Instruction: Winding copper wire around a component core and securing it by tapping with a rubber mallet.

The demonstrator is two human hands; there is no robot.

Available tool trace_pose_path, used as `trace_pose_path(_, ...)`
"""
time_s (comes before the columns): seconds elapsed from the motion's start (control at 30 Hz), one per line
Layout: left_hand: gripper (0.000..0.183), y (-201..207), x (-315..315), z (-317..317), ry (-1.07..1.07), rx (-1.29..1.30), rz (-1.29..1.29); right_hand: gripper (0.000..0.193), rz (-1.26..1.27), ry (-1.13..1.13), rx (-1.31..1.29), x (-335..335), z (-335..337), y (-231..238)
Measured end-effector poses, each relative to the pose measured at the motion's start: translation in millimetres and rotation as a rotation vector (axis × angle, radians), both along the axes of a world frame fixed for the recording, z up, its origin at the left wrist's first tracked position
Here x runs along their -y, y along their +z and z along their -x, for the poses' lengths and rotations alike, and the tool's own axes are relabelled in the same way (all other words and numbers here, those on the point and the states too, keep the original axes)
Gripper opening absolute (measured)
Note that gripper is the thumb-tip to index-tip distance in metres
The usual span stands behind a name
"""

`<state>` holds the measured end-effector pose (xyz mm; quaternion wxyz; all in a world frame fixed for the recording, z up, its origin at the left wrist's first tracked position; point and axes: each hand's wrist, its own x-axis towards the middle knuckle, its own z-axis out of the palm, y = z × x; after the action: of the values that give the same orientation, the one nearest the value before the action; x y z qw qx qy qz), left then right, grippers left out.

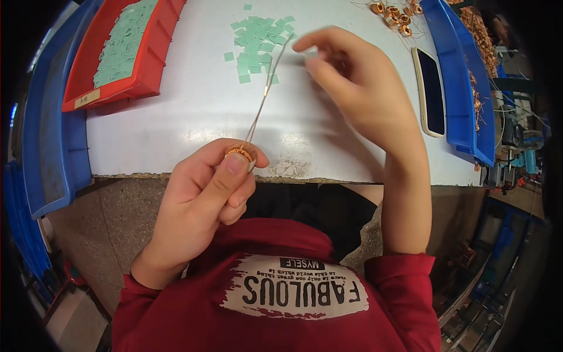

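Note:
A small ring coil (240, 154) wound with copper wire is pinched between the thumb and fingers of my left hand (196, 190), just over the table's near edge. Its long wire leads (261, 108) stick up and away, crossing each other and leaning to the right. Close to their far ends is my right hand (366, 85), slightly blurred, its thumb and forefinger apart with nothing seen between them. Beyond the leads, a loose pile of pale green square sheets (255, 44) lies spread on the white table (158, 138).
On the left stands a red bin (143, 82) of green squares, beside a blue bin (47, 158). A phone (433, 97) with a dark screen lies at the right, next to another blue bin (460, 97) with copper pieces. Several wound coils (403, 19) sit at the far right.

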<state>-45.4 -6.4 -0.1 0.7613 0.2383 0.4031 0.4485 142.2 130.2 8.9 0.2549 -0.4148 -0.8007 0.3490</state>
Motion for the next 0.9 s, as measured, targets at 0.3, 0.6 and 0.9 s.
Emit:
trace_pose_path(0.3, 0.027, -1.1, -1.3, -25.0, -0.061, 0.005, 0.014, 0.021, 0.667, -0.226, -0.540, 69.5, -41.3, 12.2)
trace_pose_path(0.6, 0.032, -5.8, -0.7, -33.2, -0.285, -0.013, 0.027, 0.023, -0.038, -0.283, -0.350, 113.8, -37.6, 7.2)
trace_pose_path(0.9, 0.030, -6.6, 0.3, -32.0, -0.317, -0.062, 0.007, 0.019, 0.022, -0.266, -0.430, 124.8, -28.6, -0.9)
